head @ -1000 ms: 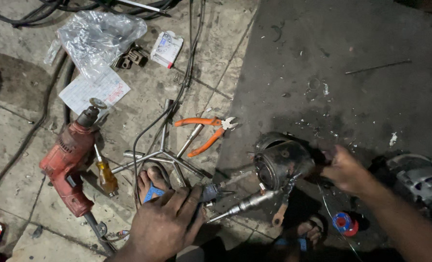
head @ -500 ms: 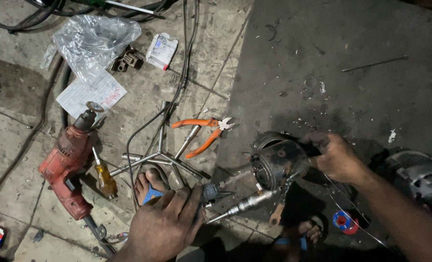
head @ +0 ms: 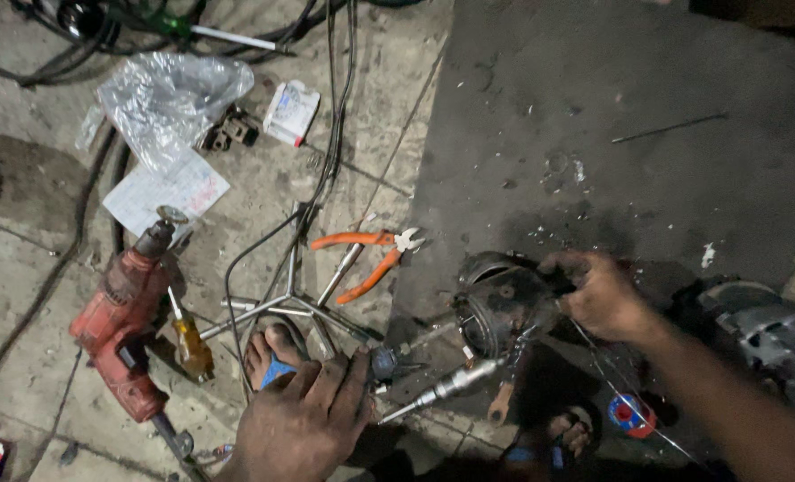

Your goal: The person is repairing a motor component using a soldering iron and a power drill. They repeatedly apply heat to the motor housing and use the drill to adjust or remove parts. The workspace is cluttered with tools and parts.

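The right hand (head: 604,295) is clamped on the dark round motor housing (head: 503,308), low on the floor. The left hand (head: 303,428) curls round a dark tool handle (head: 385,363). Orange pliers (head: 368,261) and a red drill (head: 120,326) lie nearby.

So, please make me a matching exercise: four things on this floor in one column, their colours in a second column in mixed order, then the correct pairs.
Things:
1. drill
2. pliers
3. screwdriver
4. plastic bag

Colours:
A. clear
B. red
C. yellow handle
D. orange handles

Pairs: 1-B, 2-D, 3-C, 4-A
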